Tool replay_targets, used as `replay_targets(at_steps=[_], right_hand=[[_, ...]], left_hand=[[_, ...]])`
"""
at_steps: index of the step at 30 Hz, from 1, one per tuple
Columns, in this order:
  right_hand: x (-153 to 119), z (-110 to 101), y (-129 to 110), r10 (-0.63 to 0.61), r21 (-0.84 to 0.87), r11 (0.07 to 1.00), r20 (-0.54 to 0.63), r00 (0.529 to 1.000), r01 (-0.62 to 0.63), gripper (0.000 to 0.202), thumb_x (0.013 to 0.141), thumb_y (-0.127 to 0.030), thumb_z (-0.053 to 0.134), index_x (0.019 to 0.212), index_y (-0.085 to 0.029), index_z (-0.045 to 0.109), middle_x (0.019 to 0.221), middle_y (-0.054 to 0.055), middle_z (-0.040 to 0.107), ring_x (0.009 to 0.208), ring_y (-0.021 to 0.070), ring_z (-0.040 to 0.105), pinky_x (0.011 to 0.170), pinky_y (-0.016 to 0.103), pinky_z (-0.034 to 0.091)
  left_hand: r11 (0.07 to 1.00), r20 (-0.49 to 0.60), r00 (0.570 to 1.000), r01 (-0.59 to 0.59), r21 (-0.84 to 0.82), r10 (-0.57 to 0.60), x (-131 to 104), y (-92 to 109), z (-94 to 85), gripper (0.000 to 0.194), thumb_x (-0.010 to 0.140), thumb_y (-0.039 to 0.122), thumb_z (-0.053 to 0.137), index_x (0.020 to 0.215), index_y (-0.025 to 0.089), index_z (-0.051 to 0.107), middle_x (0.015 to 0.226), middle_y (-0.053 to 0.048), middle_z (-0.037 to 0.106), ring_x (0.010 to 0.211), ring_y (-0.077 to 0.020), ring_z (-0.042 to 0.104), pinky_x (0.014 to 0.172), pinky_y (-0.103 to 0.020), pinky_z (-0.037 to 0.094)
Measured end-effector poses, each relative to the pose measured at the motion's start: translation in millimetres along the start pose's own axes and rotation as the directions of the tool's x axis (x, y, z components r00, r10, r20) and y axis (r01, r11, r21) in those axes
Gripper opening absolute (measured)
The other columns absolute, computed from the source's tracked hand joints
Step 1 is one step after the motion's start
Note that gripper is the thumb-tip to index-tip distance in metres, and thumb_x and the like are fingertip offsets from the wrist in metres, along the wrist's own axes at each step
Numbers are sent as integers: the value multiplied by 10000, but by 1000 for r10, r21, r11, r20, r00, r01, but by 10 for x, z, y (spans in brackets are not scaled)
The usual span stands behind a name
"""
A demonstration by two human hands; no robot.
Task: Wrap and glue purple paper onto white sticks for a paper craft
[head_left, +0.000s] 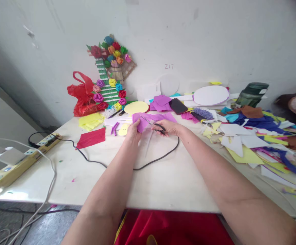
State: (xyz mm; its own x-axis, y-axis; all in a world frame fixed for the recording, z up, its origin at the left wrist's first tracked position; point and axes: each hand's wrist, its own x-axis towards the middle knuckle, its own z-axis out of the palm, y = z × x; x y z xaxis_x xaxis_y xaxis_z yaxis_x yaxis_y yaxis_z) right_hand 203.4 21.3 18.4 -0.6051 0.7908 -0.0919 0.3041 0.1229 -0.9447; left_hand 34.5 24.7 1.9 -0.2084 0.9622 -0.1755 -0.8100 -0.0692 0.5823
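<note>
My left hand (134, 131) pinches the left edge of a sheet of purple paper (143, 125), held just above the table. In my right hand (168, 128) is a pair of scissors (160, 128) with black handles, fingers through the loops. The blades point left, over the purple paper and close to my left fingers. A thin pale strip (148, 145) hangs below the scissors. Left of my left hand lie small rolled purple pieces (114, 128) and a yellow cut-out (123, 130). A yellow oval (136, 107) lies behind the paper.
A black cable (160, 158) loops across the table (178, 183) under my hands. At left sits a power strip (35, 153); red paper (91, 138) lies nearer. Paper flowers (114, 51) and a red bag (83, 95) stand behind. Paper scraps (242, 131) and a bottle (251, 95) fill the right.
</note>
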Motion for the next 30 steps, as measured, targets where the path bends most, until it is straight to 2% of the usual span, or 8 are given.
replay_targets(at_steps=[15,22,27,30], right_hand=[[-22,5,-14,4,-6,1000,-17,1000,-5,262,814,-359,544,892,-111,574,474,-48,470,337,47,430,241,147,259],[-53,6,-64,28,-14,999,-35,999,-28,217,809,-316,554,861,-105,563,474,-48,476,332,41,431,242,140,248],[-104,-72,-48,44,-36,998,-20,999,-45,296,770,-387,589,840,-100,572,480,-42,491,335,40,433,246,143,247],[-129,-133,-18,36,-64,997,3,999,-36,344,745,-434,602,827,-101,576,486,-37,499,336,37,428,250,142,240]], left_hand=[[1000,-4,1000,10,-7,-10,-26,4,12,176,718,-18,547,831,101,611,687,-35,652,638,-117,629,725,-233,527],[1000,-13,999,29,0,-29,-59,9,27,224,703,-20,548,880,110,594,706,-39,648,667,-130,631,701,-246,533],[998,-18,999,50,38,-49,-71,30,13,213,685,6,556,857,130,576,737,-32,640,688,-144,629,695,-281,535],[997,-45,997,57,43,-55,-62,47,0,177,677,18,573,819,123,563,741,-35,632,671,-130,621,685,-255,531]])
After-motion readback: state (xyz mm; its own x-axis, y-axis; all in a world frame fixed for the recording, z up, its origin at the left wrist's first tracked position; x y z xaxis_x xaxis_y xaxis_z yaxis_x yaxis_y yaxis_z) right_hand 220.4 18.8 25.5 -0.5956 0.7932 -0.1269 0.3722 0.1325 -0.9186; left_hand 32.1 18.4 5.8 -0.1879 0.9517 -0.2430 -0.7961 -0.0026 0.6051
